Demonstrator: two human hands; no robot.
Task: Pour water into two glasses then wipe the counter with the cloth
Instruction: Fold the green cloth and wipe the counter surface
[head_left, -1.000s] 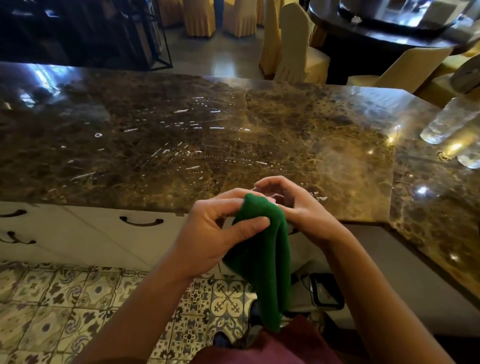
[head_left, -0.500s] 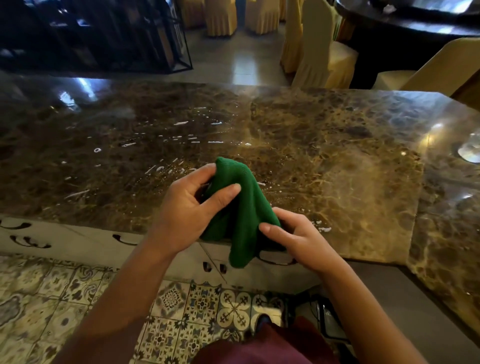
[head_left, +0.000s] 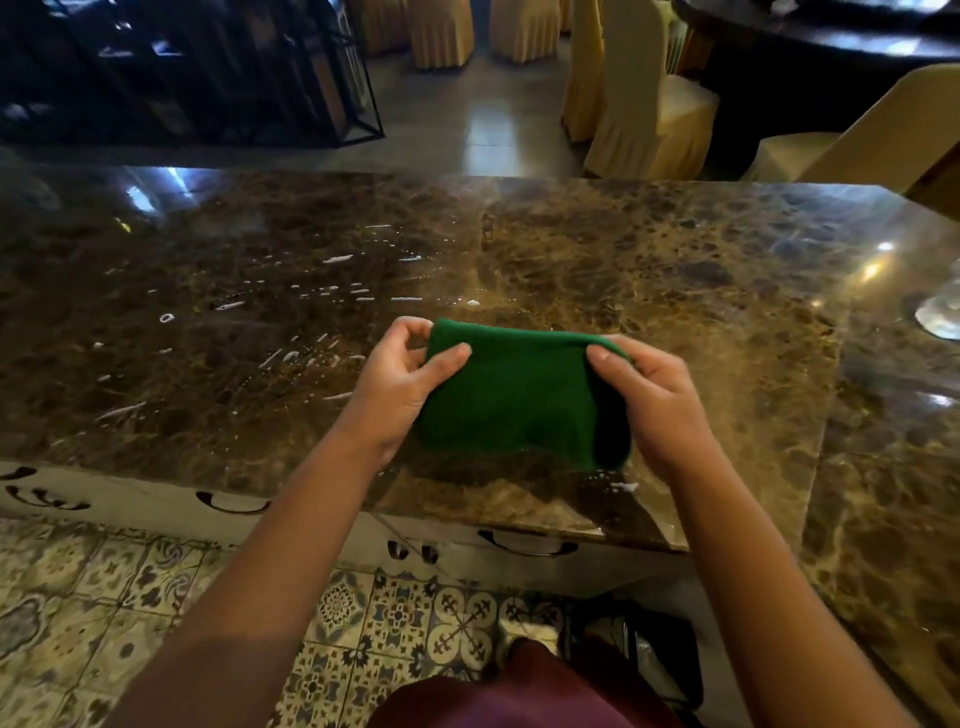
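From the head view, the folded green cloth is stretched between the left hand and right hand, each pinching one end, its long axis left-right just above the wet desk.

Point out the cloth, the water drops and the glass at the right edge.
cloth (head_left: 511, 400): head view, middle of the green fabric.
water drops (head_left: 337, 258): head view, one streak on the counter's left half.
glass (head_left: 940, 317): head view, its visible part at the frame edge.

glass cut off at right edge, fingertips hidden behind cloth
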